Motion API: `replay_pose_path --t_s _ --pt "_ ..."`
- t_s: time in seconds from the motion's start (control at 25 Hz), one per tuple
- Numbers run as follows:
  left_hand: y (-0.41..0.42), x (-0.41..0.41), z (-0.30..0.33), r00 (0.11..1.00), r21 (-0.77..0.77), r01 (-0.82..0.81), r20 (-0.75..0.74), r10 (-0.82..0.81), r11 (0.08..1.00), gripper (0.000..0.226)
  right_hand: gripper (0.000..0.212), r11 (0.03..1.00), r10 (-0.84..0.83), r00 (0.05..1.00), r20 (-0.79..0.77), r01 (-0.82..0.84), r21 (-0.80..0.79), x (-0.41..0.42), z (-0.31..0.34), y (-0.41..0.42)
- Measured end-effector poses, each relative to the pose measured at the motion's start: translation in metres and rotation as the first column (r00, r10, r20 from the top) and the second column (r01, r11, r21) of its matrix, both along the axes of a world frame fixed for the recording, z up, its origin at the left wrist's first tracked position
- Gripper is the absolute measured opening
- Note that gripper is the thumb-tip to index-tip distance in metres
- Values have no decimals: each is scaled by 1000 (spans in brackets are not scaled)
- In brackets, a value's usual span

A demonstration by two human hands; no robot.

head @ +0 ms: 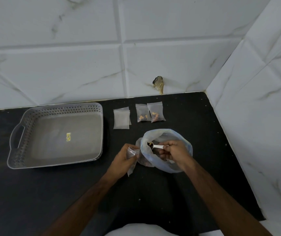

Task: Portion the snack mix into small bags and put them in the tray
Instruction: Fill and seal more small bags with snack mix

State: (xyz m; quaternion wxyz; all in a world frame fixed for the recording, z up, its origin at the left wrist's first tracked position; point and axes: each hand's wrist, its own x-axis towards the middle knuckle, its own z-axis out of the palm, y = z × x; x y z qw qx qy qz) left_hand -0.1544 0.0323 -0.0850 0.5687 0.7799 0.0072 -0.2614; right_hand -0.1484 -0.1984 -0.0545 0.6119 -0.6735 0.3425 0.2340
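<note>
Thin clear plastic was what I had to manage here. My left hand [125,158] pinched a small bag [131,155] by its upper edge, fingers curled round the film, and held it just at nine o'clock of the big snack bag [167,149], touching its rim. My right hand [174,153] had its grip clenched on the handle of a white scoop [156,145], whose bowl sat inside the big bag's open mouth with dark snack mix [149,144] in it.

The grey tray [58,135] stood on the black bench [187,193] well off at nine o'clock, with only a small yellow sticker [68,136] on its floor. Toward twelve o'clock lay two filled bags [150,113] side by side, and just beside them a stack of empty bags [121,119].

I judged the little bag to be feather-light, limp and slippery; it would collapse shut unless I kept its mouth spread, so the hold belonged at the top lip, not the body. The mix looked loose and easy to spill from so small a scoop. The big bag was soft too, and could slump if nudged.
</note>
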Motion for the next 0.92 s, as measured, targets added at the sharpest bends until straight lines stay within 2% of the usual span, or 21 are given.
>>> replay_pose_path --t_s 0.16,0.48,0.72,0.8,0.92 --pt "7 -3 3 998 27 -1 55 -1 1000 28 22 999 -32 999 33 31 39 -10 24 -12" --pt "15 -7 37 955 -4 10 296 -8 1000 52 23 986 -110 978 180 84 144 -37 62 -37" --pt "0 -2 53 917 -25 57 397 -42 998 61 22 970 -111 943 315 34 242 -37 105 -15" --pt "-5 0 54 899 -40 63 436 -39 997 61 21 975 -66 931 359 -17 222 -37 113 0" --pt "-11 2 57 871 -49 86 488 -52 995 62 22 993 77 895 440 -109 47 -33 122 20"
